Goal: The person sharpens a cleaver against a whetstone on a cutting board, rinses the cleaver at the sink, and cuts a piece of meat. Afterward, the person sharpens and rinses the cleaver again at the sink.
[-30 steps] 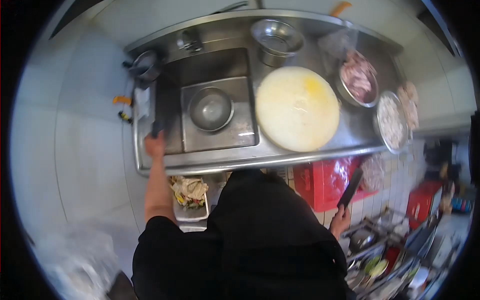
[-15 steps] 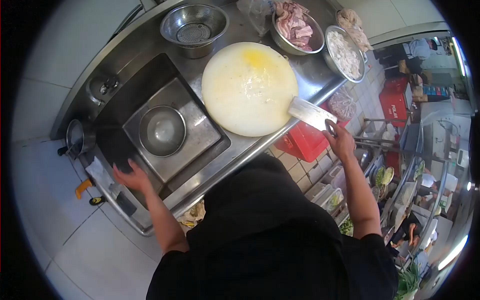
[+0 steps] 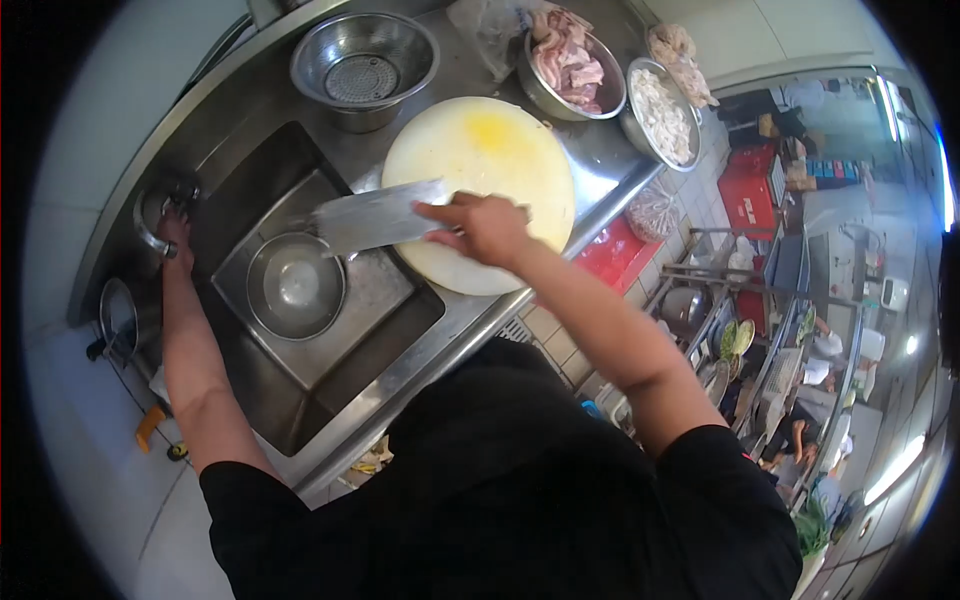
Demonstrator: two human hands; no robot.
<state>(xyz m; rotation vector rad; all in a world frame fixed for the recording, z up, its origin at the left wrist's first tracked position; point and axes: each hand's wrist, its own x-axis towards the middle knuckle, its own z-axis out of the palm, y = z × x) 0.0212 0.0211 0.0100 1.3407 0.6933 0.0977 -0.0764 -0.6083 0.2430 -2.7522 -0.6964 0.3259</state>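
A broad-bladed cleaver (image 3: 375, 218) is gripped by my right hand (image 3: 485, 230), its blade reaching over the sink's right edge and the round white cutting board (image 3: 480, 180). Below the blade, a metal bowl (image 3: 297, 285) rests in the sink (image 3: 330, 350). My left hand (image 3: 175, 235) is at the faucet (image 3: 150, 225) at the sink's far left; its fingers are partly hidden there, so their grip cannot be made out.
A perforated metal bowl (image 3: 365, 65) stands behind the board. Bowls of raw meat (image 3: 568, 62) and of pale pieces (image 3: 662, 118) sit at the right. A red crate (image 3: 615, 252) is below the counter. Other people are in the far right background.
My right hand has brought the cleaver left, from the board's right edge to above the sink. My left hand has gone from the sink's near left side to the faucet.
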